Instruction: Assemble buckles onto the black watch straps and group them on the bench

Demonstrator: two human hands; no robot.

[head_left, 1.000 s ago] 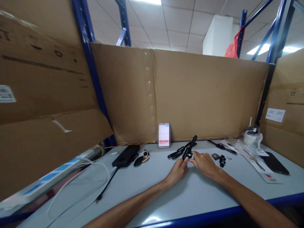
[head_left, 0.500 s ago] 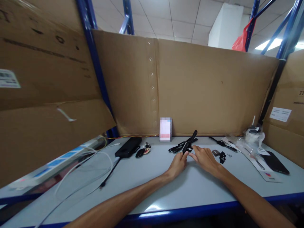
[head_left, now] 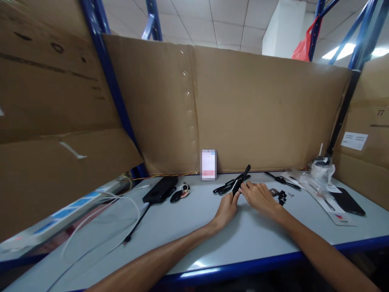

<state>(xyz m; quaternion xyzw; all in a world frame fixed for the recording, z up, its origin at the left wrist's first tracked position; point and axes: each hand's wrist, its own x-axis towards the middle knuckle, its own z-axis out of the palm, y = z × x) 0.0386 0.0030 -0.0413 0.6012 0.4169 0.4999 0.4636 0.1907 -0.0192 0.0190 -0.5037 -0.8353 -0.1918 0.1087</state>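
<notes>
Both of my hands meet at a slim black rod-like part [head_left: 241, 180] that tilts up and away from the grey table [head_left: 194, 227]. My left hand [head_left: 227, 207] pinches its lower end from the left. My right hand [head_left: 258, 196] has its fingers curled at the same end from the right. Just behind the rod, more black arm-shaped parts [head_left: 225, 187] lie flat on the table. A small black bracket [head_left: 282, 197] and a grey plate sit just right of my right hand.
A black box [head_left: 161, 188] and a key fob [head_left: 180, 194] lie to the left, with white cables [head_left: 100, 219] and a power strip [head_left: 57, 219]. A phone [head_left: 348, 201], plastic bags [head_left: 316, 190] and a tape roll [head_left: 320, 170] are at right. Cardboard walls [head_left: 258, 117] enclose the table.
The view has shifted slightly. My hands stay on the black rod, and my right hand's fingers have closed in nearer its lower end.
</notes>
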